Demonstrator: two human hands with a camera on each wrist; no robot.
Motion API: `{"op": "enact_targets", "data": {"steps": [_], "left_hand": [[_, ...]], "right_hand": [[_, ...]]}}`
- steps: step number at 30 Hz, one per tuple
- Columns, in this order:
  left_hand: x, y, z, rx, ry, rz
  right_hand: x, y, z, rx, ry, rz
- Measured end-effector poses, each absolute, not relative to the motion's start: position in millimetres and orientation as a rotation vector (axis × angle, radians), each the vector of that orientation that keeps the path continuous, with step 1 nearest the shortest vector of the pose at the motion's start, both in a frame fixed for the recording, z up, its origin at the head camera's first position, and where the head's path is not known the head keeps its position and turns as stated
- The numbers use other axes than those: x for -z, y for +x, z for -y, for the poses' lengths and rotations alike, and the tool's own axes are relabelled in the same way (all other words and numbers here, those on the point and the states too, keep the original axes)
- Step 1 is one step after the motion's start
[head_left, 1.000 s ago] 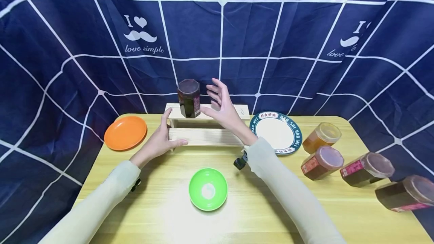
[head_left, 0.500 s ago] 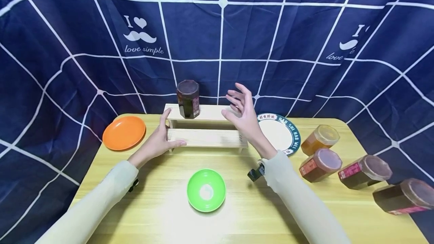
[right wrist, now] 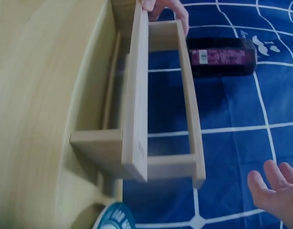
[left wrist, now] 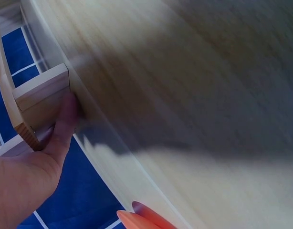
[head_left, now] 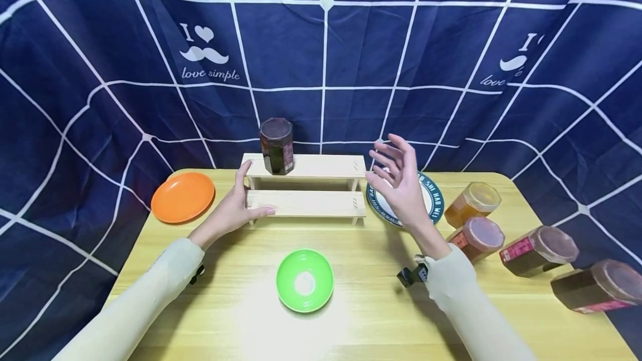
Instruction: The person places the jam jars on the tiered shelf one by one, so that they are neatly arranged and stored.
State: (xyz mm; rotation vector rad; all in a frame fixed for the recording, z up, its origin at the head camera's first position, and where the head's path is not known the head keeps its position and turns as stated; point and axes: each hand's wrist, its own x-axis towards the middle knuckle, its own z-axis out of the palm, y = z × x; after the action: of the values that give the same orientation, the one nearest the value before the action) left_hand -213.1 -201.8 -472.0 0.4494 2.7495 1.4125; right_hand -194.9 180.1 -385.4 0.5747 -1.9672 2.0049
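A two-step wooden rack (head_left: 307, 203) stands at the back of the table. My left hand (head_left: 227, 211) holds its left end, thumb on the lower step and fingers at the side; the left wrist view shows a finger along the end piece (left wrist: 46, 93). On the upper step, toward the left, a dark lidded jar (head_left: 277, 148) with a purple label stands upright, untouched. My right hand (head_left: 401, 185) is raised with nothing in it, fingers loosely bent, right of the rack. Beneath it in the head view, a white plate with a teal rim (head_left: 434, 193) is partly covered.
An orange plate (head_left: 183, 198) lies at the back left. Front of the rack sits a green bowl (head_left: 305, 266). At right stand a yellow-orange jar (head_left: 471, 205), a reddish jar (head_left: 475, 238) and two darker jars (head_left: 538, 250). A blue gridded cloth (head_left: 281, 43) hangs behind the table.
My right hand has moved away from the dark jar, rightward past the rack's end to over the teal-rimmed plate. The jar stays on the upper step; my left hand stays on the rack.
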Motion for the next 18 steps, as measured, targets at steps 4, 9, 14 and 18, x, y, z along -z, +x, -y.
{"op": "enact_targets", "data": {"steps": [4,9,14,18], "left_hand": [[471.4,-212.8,201.5,-1.385,0.435,-2.763],[469.8,-212.2,201.6,-1.336,0.408,-2.785],[470.5,-212.2,202.4,-1.316,0.402,-2.8],[471.5,-212.0,202.8,-1.316,0.404,-2.791]], "right_hand": [[384.6,-183.8,-195.6,-1.972,0.547,1.992],[382.8,-169.3,-212.0,-1.943,0.551,1.99],[380.3,-154.6,-227.8,-1.937,0.556,1.943],[380.2,-143.0,-243.8,-1.956,0.569,1.875]]}}
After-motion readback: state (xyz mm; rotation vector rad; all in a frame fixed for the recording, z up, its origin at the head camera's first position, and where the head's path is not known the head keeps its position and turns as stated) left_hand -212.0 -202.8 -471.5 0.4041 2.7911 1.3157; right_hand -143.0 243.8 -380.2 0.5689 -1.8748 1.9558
